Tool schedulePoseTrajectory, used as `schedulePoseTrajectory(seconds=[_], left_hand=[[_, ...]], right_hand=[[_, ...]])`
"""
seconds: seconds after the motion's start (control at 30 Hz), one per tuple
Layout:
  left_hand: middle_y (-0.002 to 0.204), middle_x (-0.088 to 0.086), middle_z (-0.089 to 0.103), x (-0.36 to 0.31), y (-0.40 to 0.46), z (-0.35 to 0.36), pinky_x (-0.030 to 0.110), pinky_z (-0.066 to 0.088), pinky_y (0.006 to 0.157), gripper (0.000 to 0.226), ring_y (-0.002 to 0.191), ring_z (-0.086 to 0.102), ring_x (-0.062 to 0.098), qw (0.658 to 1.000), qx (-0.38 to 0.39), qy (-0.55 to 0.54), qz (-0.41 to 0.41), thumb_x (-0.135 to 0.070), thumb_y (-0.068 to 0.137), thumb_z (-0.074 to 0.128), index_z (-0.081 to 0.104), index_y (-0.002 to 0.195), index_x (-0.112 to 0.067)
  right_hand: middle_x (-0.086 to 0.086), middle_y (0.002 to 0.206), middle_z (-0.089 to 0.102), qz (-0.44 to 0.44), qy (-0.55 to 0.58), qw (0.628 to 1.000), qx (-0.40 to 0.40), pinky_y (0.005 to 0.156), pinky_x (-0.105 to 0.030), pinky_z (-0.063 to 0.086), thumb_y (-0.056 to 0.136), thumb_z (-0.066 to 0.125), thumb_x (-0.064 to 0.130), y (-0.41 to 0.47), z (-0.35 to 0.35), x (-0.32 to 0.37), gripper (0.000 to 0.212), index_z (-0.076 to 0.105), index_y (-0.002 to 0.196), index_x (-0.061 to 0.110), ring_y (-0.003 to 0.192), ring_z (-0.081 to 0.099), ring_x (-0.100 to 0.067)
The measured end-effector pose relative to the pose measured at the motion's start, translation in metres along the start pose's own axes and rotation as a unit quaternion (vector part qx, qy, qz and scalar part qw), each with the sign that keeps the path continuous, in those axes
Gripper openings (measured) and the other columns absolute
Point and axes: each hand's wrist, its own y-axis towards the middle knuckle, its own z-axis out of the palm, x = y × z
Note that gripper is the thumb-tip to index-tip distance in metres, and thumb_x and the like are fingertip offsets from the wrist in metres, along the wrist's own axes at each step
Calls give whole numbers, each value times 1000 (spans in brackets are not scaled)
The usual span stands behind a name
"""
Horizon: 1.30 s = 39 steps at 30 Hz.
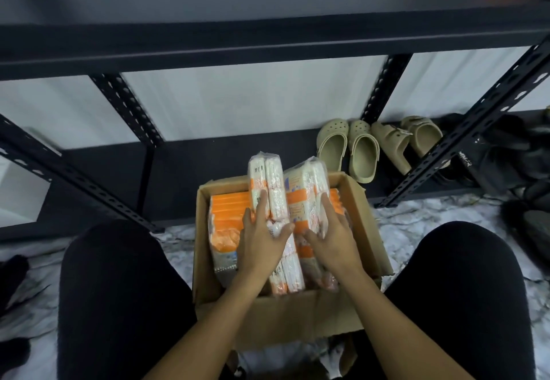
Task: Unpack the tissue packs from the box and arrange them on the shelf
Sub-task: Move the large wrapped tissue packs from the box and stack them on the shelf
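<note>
Marbled floor, black metal shelf (268,40) ahead. Your left hand (262,231) and right hand (330,231) each grip a soft, plastic-wrapped orange-white tissue pack (269,189), tilted up in the brown cardboard box (366,231). Light, slippery; hold mid-pack sides.

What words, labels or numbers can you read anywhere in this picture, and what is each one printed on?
None can be read for certain.
Left tissue pack, gripped by the left hand: dark print, too blurred.
Right tissue pack, under the right hand: label print too small.
Black bag by the shelf post: white lettering, blurred.
</note>
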Motion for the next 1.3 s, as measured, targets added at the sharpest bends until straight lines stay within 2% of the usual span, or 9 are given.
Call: schedulePoseTrajectory(seconds=[0.13, 0.23, 0.37, 0.53, 0.63, 0.77, 1.07, 1.17, 1.3], left_hand=[[150, -10, 43, 2, 1, -8, 30, 49, 90, 86, 128, 52, 14, 998, -11, -64, 12, -43, 86, 72, 16, 151, -48], [146, -14, 49, 4, 2, -21, 30, 52, 97, 82, 128, 52, 9, 992, 1, -122, 17, -27, 88, 73, 23, 151, -43], [144, -23, 45, -5, 0, -47, 27, 54, 95, 81, 118, 50, -12, 979, 22, -195, 48, -19, 88, 74, 28, 151, -43], [146, -21, 45, -27, -14, -82, 30, 54, 96, 78, 127, 50, -4, 963, 31, -243, 114, -13, 89, 72, 33, 150, -42], [137, -28, 47, -43, -29, -100, 18, 52, 94, 78, 120, 50, -14, 954, 29, -249, 166, -8, 88, 71, 34, 148, -42], [139, -21, 53, -62, -44, -117, 27, 56, 90, 79, 123, 57, 1, 932, 46, -288, 217, -3, 88, 70, 35, 147, -41], [145, -15, 50, -135, -46, -167, 34, 53, 97, 75, 129, 54, 9, 891, 13, -304, 338, -7, 90, 68, 32, 152, -32], [142, -19, 51, -170, -37, -192, 28, 55, 91, 69, 126, 56, 6, 873, -13, -317, 371, -10, 92, 63, 33, 151, -32], [135, -25, 50, -219, -10, -225, 25, 58, 84, 60, 119, 58, 1, 860, -40, -324, 392, -18, 98, 57, 33, 149, -38]], right_hand=[[-2, 141, 47, -2, 15, 999, -34, 87, -28, 45, 89, 69, 39, 0, -3, 0, 84, 18, 155, 43, 126, 50, -19], [5, 133, 52, -18, 48, 997, -49, 92, -30, 53, 86, 67, 40, -1, -9, 4, 84, 19, 153, 48, 115, 55, -9], [8, 124, 58, -66, 66, 993, -73, 70, -11, 45, 83, 68, 37, -4, -28, 18, 84, 22, 153, 46, 93, 56, -5], [15, 138, 48, -141, 99, 974, -146, 102, -24, 39, 84, 73, 24, -28, -59, 37, 83, 30, 154, 39, 127, 42, 3], [10, 135, 51, -162, 124, 963, -175, 97, -21, 44, 82, 74, 20, -44, -72, 42, 87, 28, 153, 42, 125, 46, 4], [11, 129, 50, -199, 178, 942, -206, 81, -10, 50, 83, 71, 2, -60, -95, 53, 87, 31, 154, 34, 118, 50, 10], [34, 136, 46, -297, 218, 889, -271, 101, -39, 50, 85, 63, 18, -67, -165, 119, 77, 31, 155, 27, 129, 48, 2], [16, 146, 49, -322, 232, 879, -264, 95, -47, 55, 90, 62, 27, -61, -196, 157, 73, 29, 154, 37, 131, 52, -9], [18, 147, 47, -331, 229, 876, -267, 97, -49, 53, 90, 61, 35, -36, -235, 207, 69, 30, 151, 41, 132, 51, -9]])
